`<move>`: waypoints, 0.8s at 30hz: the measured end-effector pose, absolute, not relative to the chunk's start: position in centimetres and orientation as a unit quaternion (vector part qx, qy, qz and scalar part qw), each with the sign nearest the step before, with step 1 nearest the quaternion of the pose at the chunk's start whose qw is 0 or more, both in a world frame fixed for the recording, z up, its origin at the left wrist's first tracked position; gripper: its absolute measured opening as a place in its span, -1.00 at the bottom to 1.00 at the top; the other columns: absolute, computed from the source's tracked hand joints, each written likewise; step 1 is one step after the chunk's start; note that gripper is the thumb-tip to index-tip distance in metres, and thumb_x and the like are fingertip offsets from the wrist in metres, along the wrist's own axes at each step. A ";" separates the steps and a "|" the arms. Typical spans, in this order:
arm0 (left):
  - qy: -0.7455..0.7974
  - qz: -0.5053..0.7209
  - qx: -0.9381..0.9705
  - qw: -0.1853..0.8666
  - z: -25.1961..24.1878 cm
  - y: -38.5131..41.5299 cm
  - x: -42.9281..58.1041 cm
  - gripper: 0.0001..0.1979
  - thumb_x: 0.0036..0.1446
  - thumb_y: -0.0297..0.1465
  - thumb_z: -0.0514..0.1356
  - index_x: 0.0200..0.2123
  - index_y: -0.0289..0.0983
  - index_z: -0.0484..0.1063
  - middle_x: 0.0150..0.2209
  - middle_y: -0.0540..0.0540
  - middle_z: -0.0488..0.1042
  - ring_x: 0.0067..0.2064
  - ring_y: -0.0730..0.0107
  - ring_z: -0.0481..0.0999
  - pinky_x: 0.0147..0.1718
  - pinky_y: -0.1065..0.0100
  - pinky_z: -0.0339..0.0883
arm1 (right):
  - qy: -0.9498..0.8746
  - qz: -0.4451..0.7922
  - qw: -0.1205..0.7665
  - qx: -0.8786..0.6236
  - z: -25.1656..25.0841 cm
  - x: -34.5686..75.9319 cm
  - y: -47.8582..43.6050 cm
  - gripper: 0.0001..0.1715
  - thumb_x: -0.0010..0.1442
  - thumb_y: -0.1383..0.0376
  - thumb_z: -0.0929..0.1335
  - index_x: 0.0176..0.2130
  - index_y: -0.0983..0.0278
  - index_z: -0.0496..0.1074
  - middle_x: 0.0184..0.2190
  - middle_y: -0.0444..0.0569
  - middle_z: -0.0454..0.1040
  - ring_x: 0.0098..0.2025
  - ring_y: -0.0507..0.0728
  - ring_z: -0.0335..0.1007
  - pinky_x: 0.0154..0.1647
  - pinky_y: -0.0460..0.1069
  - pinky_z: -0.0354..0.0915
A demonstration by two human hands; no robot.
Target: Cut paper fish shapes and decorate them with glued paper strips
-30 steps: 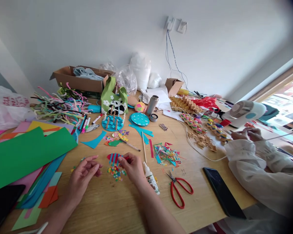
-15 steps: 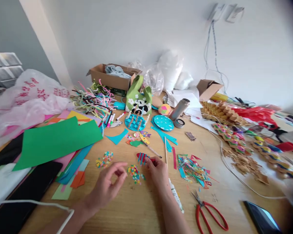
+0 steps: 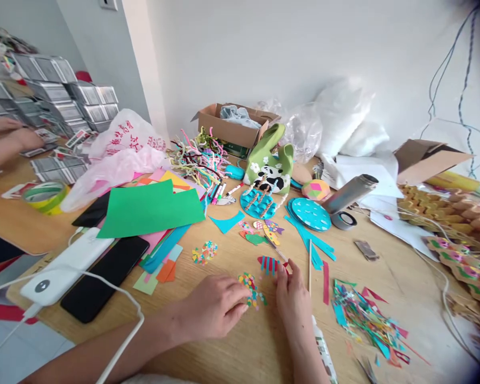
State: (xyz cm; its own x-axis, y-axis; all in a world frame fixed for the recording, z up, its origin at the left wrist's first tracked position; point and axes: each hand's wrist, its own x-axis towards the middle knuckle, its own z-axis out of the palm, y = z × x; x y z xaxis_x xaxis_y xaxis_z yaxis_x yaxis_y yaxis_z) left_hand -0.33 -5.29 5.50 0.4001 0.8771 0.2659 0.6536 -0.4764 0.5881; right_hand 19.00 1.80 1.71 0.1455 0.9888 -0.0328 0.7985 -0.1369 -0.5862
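Red paper fish with blue stripes (image 3: 268, 265) sits at the fingers of my right hand (image 3: 295, 298) in the head view, its right end pinched between thumb and forefinger. Through the feed I see my left hand (image 3: 214, 306) low over the light-brown wooden surface (image 3: 244, 346), fingers curled, thumb and forefinger tips near each other at the left edge of a loose pile of small multicoloured paper dots (image 3: 253, 288). I cannot tell whether a dot is caught between them. That pile lies between my two hands. Beyond my left fingers, and further left, is a second scatter of multicoloured dots (image 3: 205, 252). Just right of my right fingers stretches a thin pale wooden stick (image 3: 310, 266), then a dark red paper strip (image 3: 326, 282). A white plastic bottle with a printed label (image 3: 323, 349) lies nearer than those fingers, beside my right forearm.
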 end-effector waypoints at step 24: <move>0.770 0.167 0.615 0.035 5.6 -9.0 -13.3 -0.74 0.19 -0.30 0.01 -0.22 -0.25 0.45 -0.22 -0.16 0.54 -0.18 0.18 0.52 -0.19 0.22 0.36 | -0.577 0.213 0.379 -0.691 3.8 19.0 0.5 -0.29 0.26 -0.14 0.06 -0.12 0.33 0.43 -0.61 -0.11 0.37 -0.54 0.12 0.33 -0.50 -0.06 0.15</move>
State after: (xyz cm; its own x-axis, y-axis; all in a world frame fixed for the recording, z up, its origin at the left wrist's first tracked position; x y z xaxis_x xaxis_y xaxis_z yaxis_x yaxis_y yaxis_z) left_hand -13.28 -8.96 5.62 -0.2420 0.9584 0.1511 0.9351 0.1888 0.3000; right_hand 19.03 0.53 3.80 0.2430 0.9593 0.1435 0.6361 -0.0459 -0.7702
